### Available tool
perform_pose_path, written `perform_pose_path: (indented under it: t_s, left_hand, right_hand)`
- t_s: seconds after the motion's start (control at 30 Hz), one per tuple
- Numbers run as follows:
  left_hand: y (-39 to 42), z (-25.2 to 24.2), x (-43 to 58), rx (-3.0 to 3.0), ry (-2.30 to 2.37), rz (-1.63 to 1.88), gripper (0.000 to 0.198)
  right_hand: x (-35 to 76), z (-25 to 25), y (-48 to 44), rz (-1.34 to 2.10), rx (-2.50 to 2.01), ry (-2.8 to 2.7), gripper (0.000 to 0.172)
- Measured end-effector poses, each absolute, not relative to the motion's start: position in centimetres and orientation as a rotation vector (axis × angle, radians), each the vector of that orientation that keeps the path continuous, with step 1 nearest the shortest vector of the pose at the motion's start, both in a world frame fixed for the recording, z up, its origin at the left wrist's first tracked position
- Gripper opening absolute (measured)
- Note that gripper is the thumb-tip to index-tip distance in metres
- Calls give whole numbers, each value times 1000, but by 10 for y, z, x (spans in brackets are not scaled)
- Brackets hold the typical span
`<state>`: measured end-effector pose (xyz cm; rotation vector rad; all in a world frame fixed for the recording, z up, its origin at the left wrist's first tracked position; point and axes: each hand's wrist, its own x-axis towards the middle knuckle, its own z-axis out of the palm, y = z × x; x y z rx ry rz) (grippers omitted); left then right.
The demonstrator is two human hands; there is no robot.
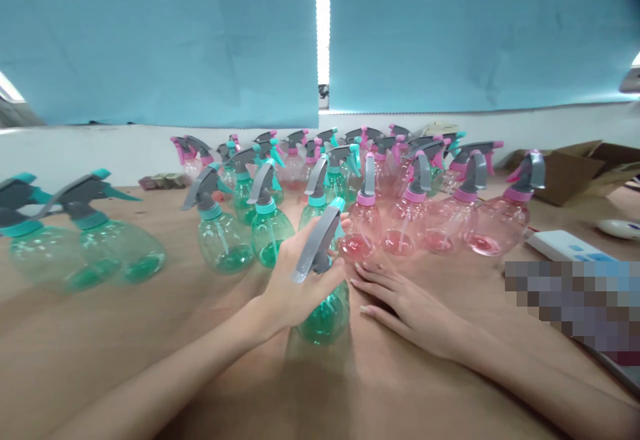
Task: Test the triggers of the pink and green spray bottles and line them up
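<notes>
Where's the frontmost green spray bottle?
In the head view, that green spray bottle is near centre, gripped by the left hand, with the right hand just to its right.

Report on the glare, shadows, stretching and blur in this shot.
Head view: light strip glares between blue hanging sheets; head view: soft shadow on the table below the left hand's green spray bottle; head view: far-left green spray bottles look stretched and soft, and a pixelated patch hides detail at right.
</notes>
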<state>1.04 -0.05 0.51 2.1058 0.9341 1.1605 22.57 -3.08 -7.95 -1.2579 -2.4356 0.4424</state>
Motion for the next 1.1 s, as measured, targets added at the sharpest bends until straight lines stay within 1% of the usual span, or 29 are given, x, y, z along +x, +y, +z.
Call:
perform_pose_path:
  t_s: [0.17,0.3,0.5,0.87,1.1]
  left_hand:
    - [-1,6,11,2092,931,1167,52]
    - [0,6,11,2093,924,1162,50]
    - [1,5,11,2096,900,1158,51]
    - [0,6,10,2108,928,1149,53]
    - [0,6,11,2094,917,1158,53]
  right_hand:
    - [227,-80,-30,447,-1266,-2439,53]
    - [227,-80,-29,439,-1259,-2431,52]
    - [226,-79,-30,433,-1269,-2466,55]
    - [226,-79,-30,444,-1251,-2434,52]
    - [226,-79,-29,433,-1283,-2477,56]
